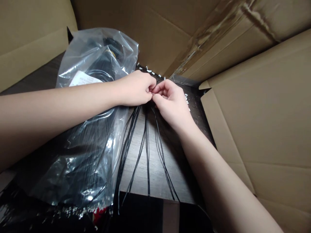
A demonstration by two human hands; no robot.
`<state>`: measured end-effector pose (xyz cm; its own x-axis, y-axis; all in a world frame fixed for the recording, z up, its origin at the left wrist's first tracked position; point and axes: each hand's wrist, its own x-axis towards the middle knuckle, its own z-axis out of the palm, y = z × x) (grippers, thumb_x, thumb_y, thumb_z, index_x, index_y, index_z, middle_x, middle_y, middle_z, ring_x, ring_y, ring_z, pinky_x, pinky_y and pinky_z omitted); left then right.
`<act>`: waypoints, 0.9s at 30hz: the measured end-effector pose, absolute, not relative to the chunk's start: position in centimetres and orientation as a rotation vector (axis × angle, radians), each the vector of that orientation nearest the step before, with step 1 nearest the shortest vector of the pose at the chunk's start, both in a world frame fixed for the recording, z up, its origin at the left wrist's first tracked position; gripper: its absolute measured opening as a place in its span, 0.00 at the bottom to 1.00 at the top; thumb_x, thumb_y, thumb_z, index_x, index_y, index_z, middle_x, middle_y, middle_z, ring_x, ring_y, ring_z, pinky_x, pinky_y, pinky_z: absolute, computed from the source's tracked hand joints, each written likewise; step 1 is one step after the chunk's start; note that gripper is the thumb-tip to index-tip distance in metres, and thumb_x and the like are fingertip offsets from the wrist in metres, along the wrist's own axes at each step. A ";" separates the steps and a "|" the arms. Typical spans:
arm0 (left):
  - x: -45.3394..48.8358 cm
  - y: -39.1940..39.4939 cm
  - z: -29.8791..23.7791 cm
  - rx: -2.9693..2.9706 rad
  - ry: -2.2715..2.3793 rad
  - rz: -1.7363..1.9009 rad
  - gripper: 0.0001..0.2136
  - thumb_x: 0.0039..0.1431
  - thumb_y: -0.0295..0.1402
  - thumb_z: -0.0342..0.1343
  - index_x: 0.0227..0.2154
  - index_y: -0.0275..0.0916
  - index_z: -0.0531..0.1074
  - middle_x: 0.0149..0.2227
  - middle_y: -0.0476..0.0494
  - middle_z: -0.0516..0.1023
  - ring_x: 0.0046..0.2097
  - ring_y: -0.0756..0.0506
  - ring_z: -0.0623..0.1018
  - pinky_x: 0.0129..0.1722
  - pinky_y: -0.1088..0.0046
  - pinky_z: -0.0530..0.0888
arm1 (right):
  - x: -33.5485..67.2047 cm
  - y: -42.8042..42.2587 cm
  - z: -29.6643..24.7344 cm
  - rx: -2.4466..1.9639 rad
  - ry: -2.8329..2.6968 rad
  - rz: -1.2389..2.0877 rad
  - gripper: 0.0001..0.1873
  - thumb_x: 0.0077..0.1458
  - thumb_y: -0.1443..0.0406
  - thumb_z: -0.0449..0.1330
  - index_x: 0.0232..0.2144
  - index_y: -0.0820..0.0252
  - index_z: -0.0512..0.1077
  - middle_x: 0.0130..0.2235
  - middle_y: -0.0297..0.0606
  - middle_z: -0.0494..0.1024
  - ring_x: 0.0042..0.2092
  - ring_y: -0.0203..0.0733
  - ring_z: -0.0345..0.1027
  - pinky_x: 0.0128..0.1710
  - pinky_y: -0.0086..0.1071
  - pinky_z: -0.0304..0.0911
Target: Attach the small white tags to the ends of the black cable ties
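My left hand (138,88) and my right hand (171,100) meet fingertip to fingertip near the middle of the view. Both are closed in a pinch; what lies between the fingertips is too small and hidden to name. Under and below them, thin black wires (147,139) run in several loose strands toward the table's front edge. Small white connectors (149,71) lie in a row just beyond my hands, and more white pieces (187,98) sit to the right. My left forearm crosses over a clear plastic bag (97,35) filled with black wires.
A dark wood-grain table (160,181) lies beneath. Cardboard (150,35) stands at the back, with brown tape on it, and more cardboard panels rise at the left and right (262,129). A white label (84,78) shows on the bag. Many wire ends (80,212) hang out at its lower end.
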<state>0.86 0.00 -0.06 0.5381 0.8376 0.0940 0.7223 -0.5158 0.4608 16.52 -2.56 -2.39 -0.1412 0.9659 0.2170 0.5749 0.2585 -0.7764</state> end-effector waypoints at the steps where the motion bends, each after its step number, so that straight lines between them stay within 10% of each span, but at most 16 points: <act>1: 0.9 0.0 -0.1 2.411 1.281 0.433 0.12 0.49 0.28 0.52 0.34 0.37 0.79 0.28 0.45 0.77 0.39 0.44 0.77 0.42 0.70 0.69 | 16.5 -2.6 -2.4 -1.404 -1.817 0.697 0.06 0.46 0.72 0.55 0.28 0.56 0.65 0.26 0.30 0.67 0.28 0.35 0.58 0.30 0.32 0.54; 27: 0.8 0.1 0.0 2.410 1.297 0.413 0.13 0.50 0.29 0.52 0.35 0.36 0.79 0.30 0.44 0.78 0.38 0.43 0.77 0.42 0.68 0.69 | 16.4 -2.5 -2.3 -1.405 -1.813 0.702 0.06 0.46 0.71 0.55 0.27 0.56 0.65 0.26 0.30 0.67 0.28 0.34 0.58 0.30 0.31 0.54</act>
<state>0.85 0.12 -0.02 0.5329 0.8424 0.0797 0.7334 -0.5068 0.4530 16.44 -2.52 -2.33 -0.1403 0.9668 0.2137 0.5710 0.2553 -0.7803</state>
